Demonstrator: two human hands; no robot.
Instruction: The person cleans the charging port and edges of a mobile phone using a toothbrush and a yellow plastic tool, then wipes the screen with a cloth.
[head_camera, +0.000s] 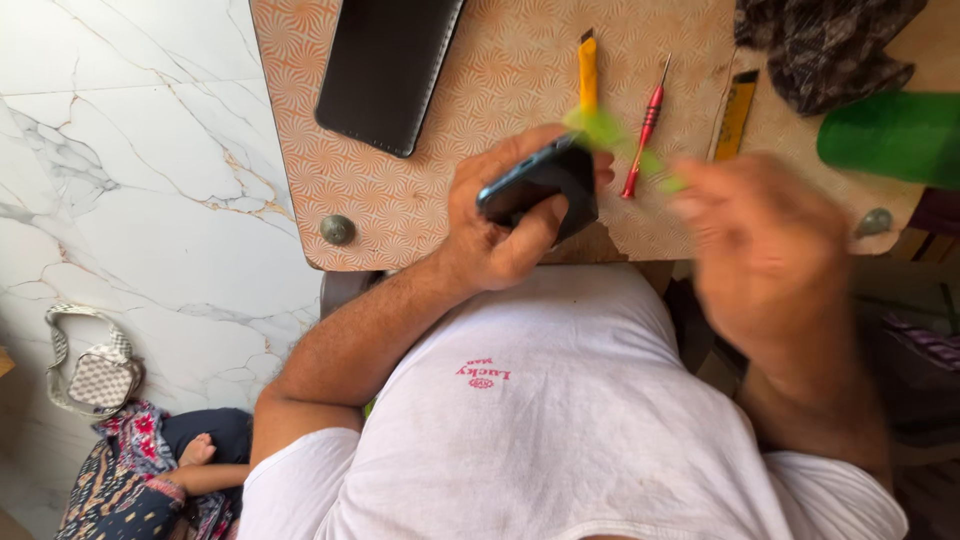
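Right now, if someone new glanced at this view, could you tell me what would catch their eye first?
Most striking is the left hand gripping a dark phone at the near edge of the orange patterned table. Just to its right, the right hand is a blur with a thin bright green piece near the phone's top. Behind them lie a yellow utility knife and a red screwdriver.

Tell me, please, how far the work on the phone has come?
Done: tools are laid out, a red screwdriver and yellow knife on the table. In hand: the left hand grips the phone; the blurred right hand holds a green tool at its edge. Left: the phone looks closed.
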